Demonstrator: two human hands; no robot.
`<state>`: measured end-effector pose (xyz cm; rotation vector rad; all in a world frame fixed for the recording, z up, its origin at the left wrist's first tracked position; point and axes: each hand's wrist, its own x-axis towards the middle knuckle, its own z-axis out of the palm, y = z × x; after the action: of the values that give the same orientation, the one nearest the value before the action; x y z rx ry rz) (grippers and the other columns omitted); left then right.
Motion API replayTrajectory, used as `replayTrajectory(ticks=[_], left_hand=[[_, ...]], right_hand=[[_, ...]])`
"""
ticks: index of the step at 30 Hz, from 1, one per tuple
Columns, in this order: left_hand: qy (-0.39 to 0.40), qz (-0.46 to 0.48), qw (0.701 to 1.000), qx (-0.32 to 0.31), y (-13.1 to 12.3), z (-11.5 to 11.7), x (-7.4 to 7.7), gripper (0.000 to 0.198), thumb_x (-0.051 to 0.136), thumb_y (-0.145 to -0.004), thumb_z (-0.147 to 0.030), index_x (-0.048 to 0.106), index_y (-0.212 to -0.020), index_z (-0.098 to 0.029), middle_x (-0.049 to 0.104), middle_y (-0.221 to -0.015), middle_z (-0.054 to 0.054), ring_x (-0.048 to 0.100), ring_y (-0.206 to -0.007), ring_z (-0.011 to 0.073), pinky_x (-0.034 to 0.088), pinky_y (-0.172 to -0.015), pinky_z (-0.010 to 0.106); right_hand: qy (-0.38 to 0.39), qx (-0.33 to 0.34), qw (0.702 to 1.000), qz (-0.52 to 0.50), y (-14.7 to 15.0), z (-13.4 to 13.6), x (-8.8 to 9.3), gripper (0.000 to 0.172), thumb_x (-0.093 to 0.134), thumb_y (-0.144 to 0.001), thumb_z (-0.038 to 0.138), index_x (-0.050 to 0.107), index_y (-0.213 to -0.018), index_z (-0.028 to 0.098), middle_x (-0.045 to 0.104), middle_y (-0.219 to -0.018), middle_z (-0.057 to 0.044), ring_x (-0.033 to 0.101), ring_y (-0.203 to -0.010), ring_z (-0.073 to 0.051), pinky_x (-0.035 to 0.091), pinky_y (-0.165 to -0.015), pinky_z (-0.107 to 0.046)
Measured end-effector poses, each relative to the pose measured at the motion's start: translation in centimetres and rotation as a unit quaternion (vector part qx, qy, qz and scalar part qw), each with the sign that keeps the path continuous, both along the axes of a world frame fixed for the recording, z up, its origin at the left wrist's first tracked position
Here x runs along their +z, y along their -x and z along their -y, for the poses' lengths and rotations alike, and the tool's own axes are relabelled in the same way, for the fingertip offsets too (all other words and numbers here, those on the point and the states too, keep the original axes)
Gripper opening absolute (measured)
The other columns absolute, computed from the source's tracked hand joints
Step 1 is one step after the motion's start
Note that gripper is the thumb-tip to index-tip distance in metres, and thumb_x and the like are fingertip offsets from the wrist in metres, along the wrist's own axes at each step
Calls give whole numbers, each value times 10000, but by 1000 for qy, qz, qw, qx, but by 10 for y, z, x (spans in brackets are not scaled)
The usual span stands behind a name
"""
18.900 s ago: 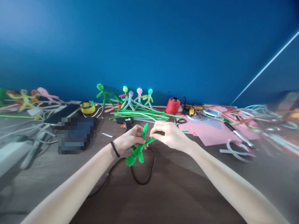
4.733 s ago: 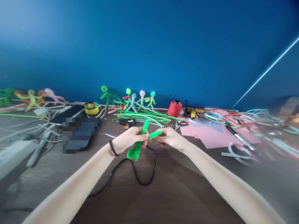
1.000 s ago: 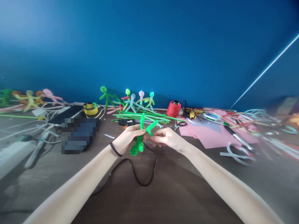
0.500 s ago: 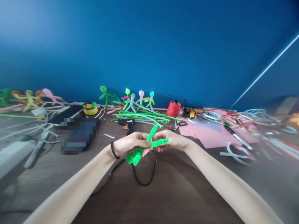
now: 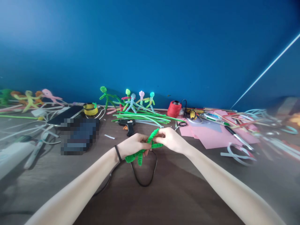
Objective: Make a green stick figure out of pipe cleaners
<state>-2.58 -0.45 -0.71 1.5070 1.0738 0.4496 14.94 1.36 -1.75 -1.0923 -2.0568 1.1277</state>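
A bright green pipe cleaner figure [image 5: 140, 158] with several thick coiled limbs is held up between my hands over the dark table. My left hand [image 5: 133, 145] is closed around its middle, with limbs poking out below and to the right. With thumb and fingers pinched, my right hand [image 5: 171, 140] grips the upper limb near its tip. Part of the figure is hidden behind my fingers. Just behind lies a black glue gun [image 5: 127, 125], and green pipe cleaners [image 5: 145, 117] are spread in a loose bunch beyond it.
Finished pipe cleaner figures [image 5: 133, 101] lean against the blue wall. At left are a phone [image 5: 67, 115], a blurred-out dark object [image 5: 82, 134] and white cables. A red thread spool [image 5: 174, 108], pink paper [image 5: 211, 137] and a marker [image 5: 239, 137] lie at right. A black cord [image 5: 144, 185] loops below my hands.
My right hand has moved from the right-hand limb up onto the upper limb, turning palm down. The figure has tilted slightly in my left hand, which stays in place.
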Motion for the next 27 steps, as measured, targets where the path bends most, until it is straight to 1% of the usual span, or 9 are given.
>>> replayTrajectory(ticks=[3, 7, 9, 12, 14, 16, 18, 22, 27], left_hand=[[4, 11, 999, 39, -3, 0, -2, 117, 527, -680, -214, 511, -608, -123, 547, -499, -3, 502, -453, 76, 383, -461, 189], [4, 36, 997, 62, -6, -1, -8, 79, 529, -655, -177, 513, -599, -123, 554, -498, 7, 512, -458, 88, 394, -459, 199], [6, 46, 996, 76, -6, -2, -10, 52, 524, -643, -156, 515, -602, -124, 553, -492, 6, 514, -457, 93, 399, -455, 204], [7, 61, 993, 100, -6, -2, -13, 27, 509, -630, -123, 512, -604, -127, 548, -478, 1, 508, -441, 90, 399, -452, 205], [-1, 75, 990, 119, -6, -2, -13, 36, 506, -626, -112, 503, -595, -129, 550, -479, 2, 505, -436, 86, 396, -452, 201], [-12, 101, 985, 139, -7, -2, -13, 47, 516, -626, -117, 495, -587, -130, 550, -485, 3, 503, -443, 82, 387, -445, 193], [-17, 128, 979, 160, -8, -1, -12, 54, 533, -634, -142, 495, -599, -129, 543, -489, -1, 494, -442, 79, 378, -430, 187], [-8, 153, 968, 198, -10, 0, -9, 106, 552, -664, -210, 497, -634, -125, 518, -499, -13, 467, -422, 70, 374, -406, 186], [-22, 173, 968, 181, -8, 0, -6, 156, 550, -688, -266, 509, -662, -117, 531, -558, 7, 492, -473, 88, 412, -439, 207]], right_hand=[[-108, -51, 992, 52, 2, 3, 1, 120, 560, -729, 242, 649, -705, 165, 623, -686, -11, 525, -643, -129, 402, -610, -258], [-242, -85, 962, 92, 7, 6, 2, 110, 583, -733, 224, 621, -641, 179, 593, -707, -18, 484, -741, -150, 386, -674, -279], [-296, -76, 947, 105, 9, 8, 2, 123, 570, -750, 221, 613, -643, 177, 575, -714, -24, 465, -752, -151, 384, -677, -278], [-378, -40, 916, 129, 12, 11, 1, 152, 525, -786, 215, 607, -668, 165, 561, -712, -39, 440, -730, -153, 380, -677, -285], [-412, -22, 902, 130, 13, 12, 0, 167, 499, -802, 205, 604, -681, 160, 559, -709, -45, 434, -715, -153, 380, -676, -289], [-420, -23, 900, 111, 13, 13, -1, 169, 487, -807, 197, 602, -688, 162, 557, -703, -41, 435, -704, -149, 383, -680, -288], [-411, -37, 907, 87, 13, 13, -2, 162, 491, -804, 204, 600, -691, 166, 555, -702, -37, 442, -699, -145, 388, -685, -287], [-351, -75, 932, 41, 14, 14, -1, 150, 508, -791, 214, 588, -674, 167, 543, -711, -32, 468, -730, -143, 394, -687, -274], [-268, -92, 959, -14, 14, 17, 4, 116, 510, -781, 194, 583, -693, 172, 513, -712, -18, 479, -688, -123, 393, -620, -243]])
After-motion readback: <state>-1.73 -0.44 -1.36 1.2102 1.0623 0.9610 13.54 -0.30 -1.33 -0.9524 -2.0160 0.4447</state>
